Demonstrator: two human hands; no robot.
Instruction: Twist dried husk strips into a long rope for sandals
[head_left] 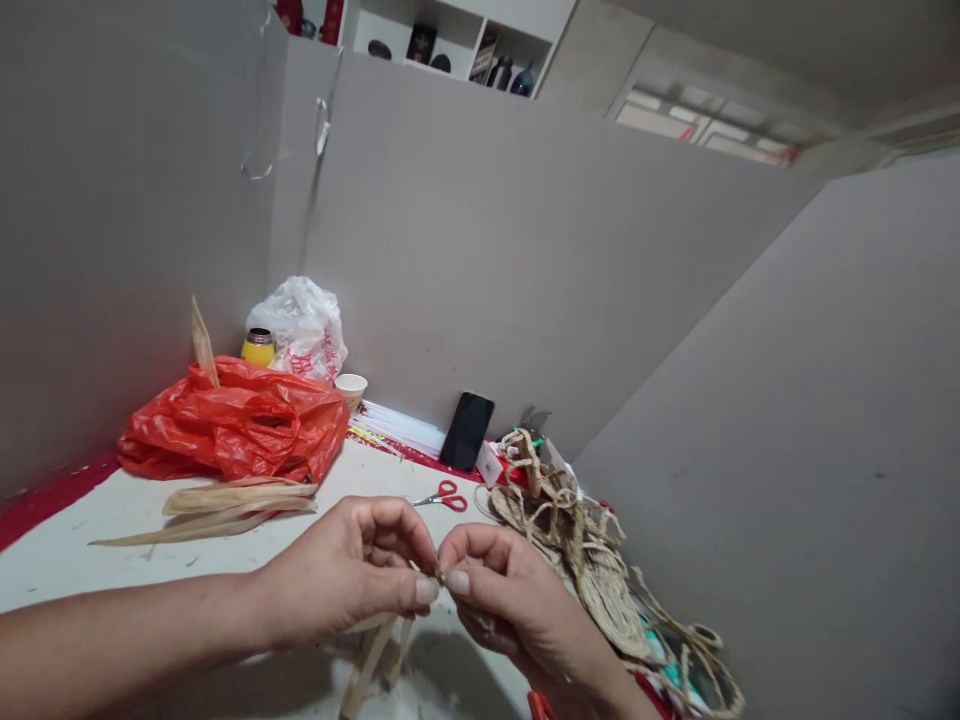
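Left hand (352,575) and right hand (499,590) brought together above the white table (112,520), thumb tips almost meeting. Between them, a small twisted bit of dried husk strip (439,574) pinched at its top by thumb and forefinger of each hand; fingers (390,520) of the left curled in and pressed close over the thumb, those of the right likewise bent, none spread. Loose ends of the same strip hanging down below the left thumb, trailing under the palm toward the table edge. Exact grip on the far side of the strip hidden by the knuckles.

Just beyond the fingertips, red-handled scissors (444,496) lying flat. Right of the right hand's fingers, a heap of woven straw cord pieces (577,550), running down past the wrist. Left of and beyond the left hand, a bundle of dried husk leaves (225,505) on the table, touching a crumpled red plastic bag (232,425). Further back, a yellow jar (258,348), a white plastic bag (304,325), a paper cup (351,388) and a black phone (466,431) leaning on the grey partition (525,250).
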